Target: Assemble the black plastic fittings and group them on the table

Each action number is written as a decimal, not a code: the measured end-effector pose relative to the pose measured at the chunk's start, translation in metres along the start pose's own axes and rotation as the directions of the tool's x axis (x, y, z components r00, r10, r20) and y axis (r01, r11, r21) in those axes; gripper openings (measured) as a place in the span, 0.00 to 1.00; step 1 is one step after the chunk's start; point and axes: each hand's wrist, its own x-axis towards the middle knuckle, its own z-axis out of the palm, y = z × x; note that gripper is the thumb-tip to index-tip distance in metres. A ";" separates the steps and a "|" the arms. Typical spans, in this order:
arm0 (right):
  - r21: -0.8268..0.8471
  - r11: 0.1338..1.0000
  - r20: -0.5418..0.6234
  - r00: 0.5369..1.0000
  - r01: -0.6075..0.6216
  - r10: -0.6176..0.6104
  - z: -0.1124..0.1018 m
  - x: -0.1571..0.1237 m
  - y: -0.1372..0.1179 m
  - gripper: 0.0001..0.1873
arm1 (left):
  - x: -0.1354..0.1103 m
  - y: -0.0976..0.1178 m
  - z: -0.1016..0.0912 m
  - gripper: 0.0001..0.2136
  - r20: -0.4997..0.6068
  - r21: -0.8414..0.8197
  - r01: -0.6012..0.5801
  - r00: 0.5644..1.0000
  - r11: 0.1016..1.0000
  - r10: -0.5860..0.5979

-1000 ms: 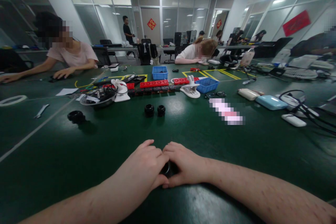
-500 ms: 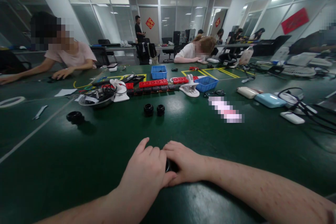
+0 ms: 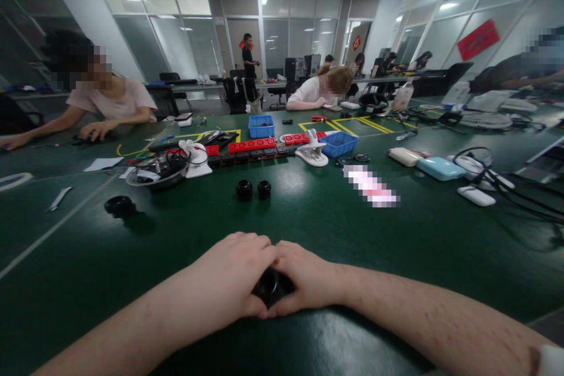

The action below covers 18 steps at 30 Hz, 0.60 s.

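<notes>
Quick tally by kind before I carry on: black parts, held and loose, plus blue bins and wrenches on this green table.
Held black part: 1
Loose black parts: 3
Blue bins: 2
Wrench: 1
Total: 7

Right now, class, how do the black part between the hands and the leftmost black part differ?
The held part sits between the left hand and the right hand; the leftmost part is untouched. The held part is partly covered; the leftmost part shows its outer side. Both are black and shiny.
</notes>
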 end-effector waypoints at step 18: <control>0.004 1.000 0.005 1.000 -0.019 0.019 0.002 0.002 0.000 0.24 | 0.015 0.014 0.015 0.18 0.017 0.108 0.264 0.963 0.958 -0.268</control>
